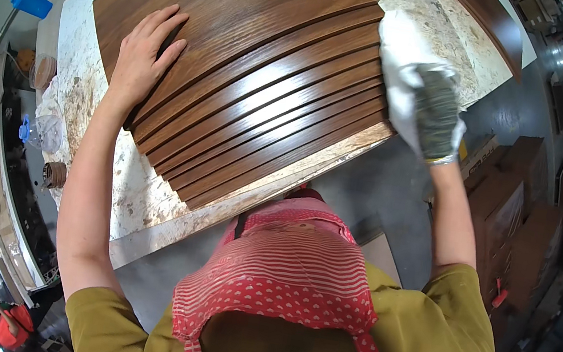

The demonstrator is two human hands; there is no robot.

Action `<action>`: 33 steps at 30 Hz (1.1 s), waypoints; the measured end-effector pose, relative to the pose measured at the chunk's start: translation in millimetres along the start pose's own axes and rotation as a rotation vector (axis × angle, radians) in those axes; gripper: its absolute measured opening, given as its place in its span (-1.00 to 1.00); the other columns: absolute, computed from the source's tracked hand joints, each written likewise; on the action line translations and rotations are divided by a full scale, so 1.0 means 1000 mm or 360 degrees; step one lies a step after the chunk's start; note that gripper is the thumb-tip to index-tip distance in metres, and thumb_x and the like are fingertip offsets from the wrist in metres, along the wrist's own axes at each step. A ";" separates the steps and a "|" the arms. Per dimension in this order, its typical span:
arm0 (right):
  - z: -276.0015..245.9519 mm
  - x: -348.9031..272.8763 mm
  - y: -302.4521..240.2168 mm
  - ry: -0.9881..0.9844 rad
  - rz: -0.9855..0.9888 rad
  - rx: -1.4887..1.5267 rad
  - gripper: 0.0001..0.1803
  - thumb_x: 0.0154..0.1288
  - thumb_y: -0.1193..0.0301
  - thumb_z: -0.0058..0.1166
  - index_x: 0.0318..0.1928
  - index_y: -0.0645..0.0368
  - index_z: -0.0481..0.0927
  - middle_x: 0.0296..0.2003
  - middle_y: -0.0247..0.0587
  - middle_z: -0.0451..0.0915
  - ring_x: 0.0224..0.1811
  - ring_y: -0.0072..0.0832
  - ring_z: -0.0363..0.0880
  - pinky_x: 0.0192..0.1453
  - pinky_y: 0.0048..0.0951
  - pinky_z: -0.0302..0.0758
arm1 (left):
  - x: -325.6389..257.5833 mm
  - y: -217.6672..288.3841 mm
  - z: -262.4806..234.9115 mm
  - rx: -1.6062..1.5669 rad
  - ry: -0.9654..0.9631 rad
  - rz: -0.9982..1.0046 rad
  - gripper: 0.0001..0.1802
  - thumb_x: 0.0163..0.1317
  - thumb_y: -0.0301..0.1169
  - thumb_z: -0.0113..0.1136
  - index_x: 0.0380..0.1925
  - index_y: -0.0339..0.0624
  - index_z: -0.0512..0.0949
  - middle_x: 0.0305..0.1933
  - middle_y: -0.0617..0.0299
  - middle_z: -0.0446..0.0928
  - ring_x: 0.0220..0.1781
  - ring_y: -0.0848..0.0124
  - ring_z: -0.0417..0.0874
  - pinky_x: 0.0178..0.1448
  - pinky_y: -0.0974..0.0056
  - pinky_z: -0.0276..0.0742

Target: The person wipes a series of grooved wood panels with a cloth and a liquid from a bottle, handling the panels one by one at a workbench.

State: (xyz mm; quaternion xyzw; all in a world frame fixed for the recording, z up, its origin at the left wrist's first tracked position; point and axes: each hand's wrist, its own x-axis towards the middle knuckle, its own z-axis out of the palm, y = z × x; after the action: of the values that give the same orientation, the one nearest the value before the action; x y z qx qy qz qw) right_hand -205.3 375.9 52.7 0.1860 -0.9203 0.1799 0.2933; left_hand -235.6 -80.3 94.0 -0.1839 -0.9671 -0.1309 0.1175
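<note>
- Head view: I am looking down over my red striped apron (282, 264) at a workbench (132, 189) with a pale, stained top.
- A stack of dark wooden slats (265, 92) lies on the bench, fanned out so each long edge shows, running from near left to far right.
- My left hand (144, 55) is bare and lies flat on the far left part of the slats, fingers (165, 25) spread and pressing down, gripping nothing.
- The slats lie under that palm and stretch away to the right of my fingers.
- My right hand (437, 116) wears a grey glove and is clenched around a white cloth (402, 55), at the right end of the slats.
- The cloth sticks out on the far side of my gloved fingers and touches the far right corner of the stack, where wood meets bench top.
- The upper slats shine with a glossy streak between my two hands.
- Left of the bench, a blue cup (31, 1) sits on a cluttered side shelf, well apart from my left hand.
- Brown cartons (511, 212) stand on the floor to the right, beyond my right forearm.
</note>
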 end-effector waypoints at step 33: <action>-0.009 -0.023 0.010 -0.0114 0.0083 -0.0149 -0.53 0.17 0.38 0.16 0.08 0.33 0.46 -0.04 -0.07 0.56 -0.03 -0.35 0.53 0.07 -0.43 0.45 | 0.001 0.001 -0.002 -0.0154 0.0114 0.0003 -0.59 0.25 -0.23 0.09 0.06 -0.12 0.46 0.23 0.12 0.39 0.27 0.12 0.36 0.31 0.14 0.26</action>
State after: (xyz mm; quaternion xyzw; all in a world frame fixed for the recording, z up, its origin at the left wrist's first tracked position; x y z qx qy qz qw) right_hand -188.0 393.8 44.0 0.1544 -0.9421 0.1374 0.2639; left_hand -235.6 -80.2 96.7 -0.1856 -0.9546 -0.1839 0.1432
